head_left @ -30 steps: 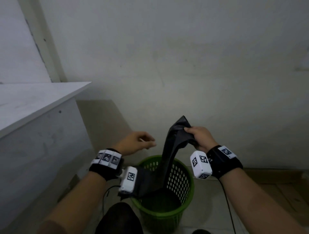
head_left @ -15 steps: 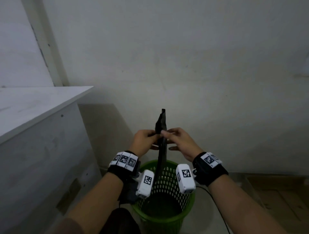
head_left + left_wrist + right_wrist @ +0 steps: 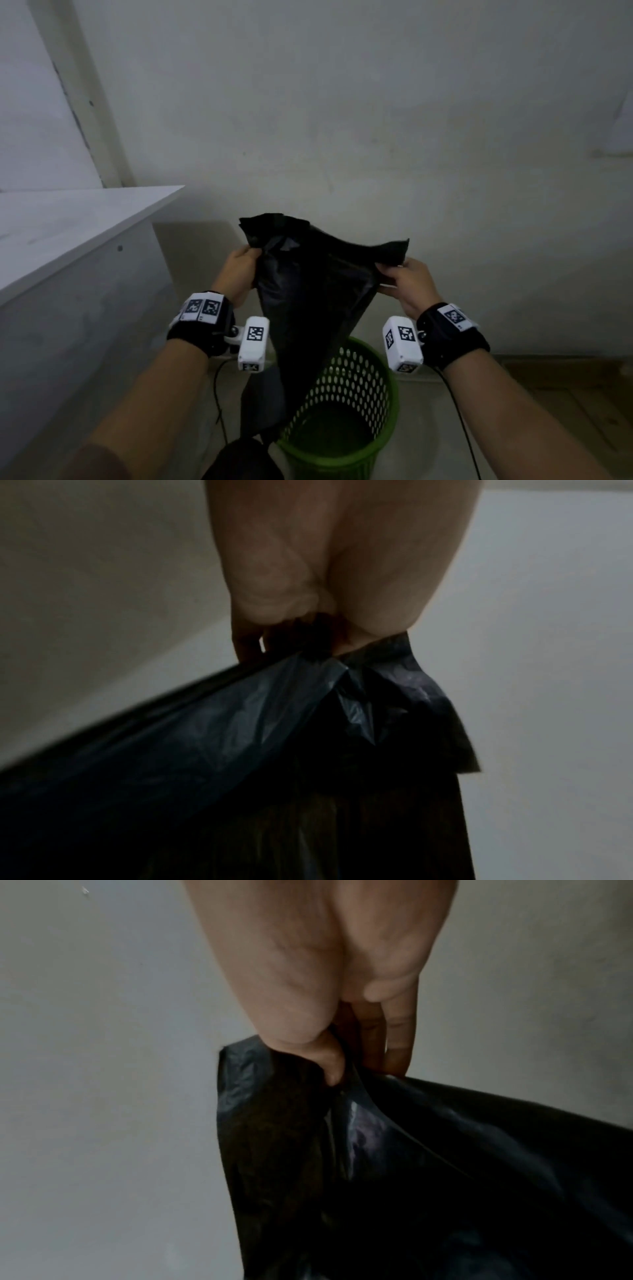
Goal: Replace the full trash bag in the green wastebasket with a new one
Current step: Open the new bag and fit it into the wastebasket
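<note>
Dim grey wall (image 3: 376, 120) is filling the background, with a white counter (image 3: 68, 219) sitting at left and a floor (image 3: 565, 411) showing at lower right. Green wastebasket (image 3: 356, 404) is standing on the floor against the wall, between the forearms in the head view; perforated sides, its inside too dark to tell what is in it.

Black trash bag (image 3: 315, 301) is hanging in the air above the wastebasket, top edge stretched between both hands, lower end trailing down over the basket's near-left rim. Left hand (image 3: 239, 274) is grasping the bag's left top corner, fingers curled into the bunched plastic; the left wrist view is showing the hand (image 3: 329, 569) with fingers (image 3: 246, 642) and thumb closing on the crumpled edge of the bag (image 3: 260, 750). Right hand (image 3: 407, 284) is gripping the right top corner, thumb on the near side; the right wrist view is showing the hand (image 3: 318, 961) with the thumb pressing a fold of the bag (image 3: 428, 1164) and fingers (image 3: 397, 1042) wrapping behind it. Hands are well apart, plastic taut-ish between them.

Both wrists are wearing black straps with white marker-tagged camera units. Dark rounded thing (image 3: 243, 459) is sitting at the bottom edge just beside the basket; cannot tell what it is.
</note>
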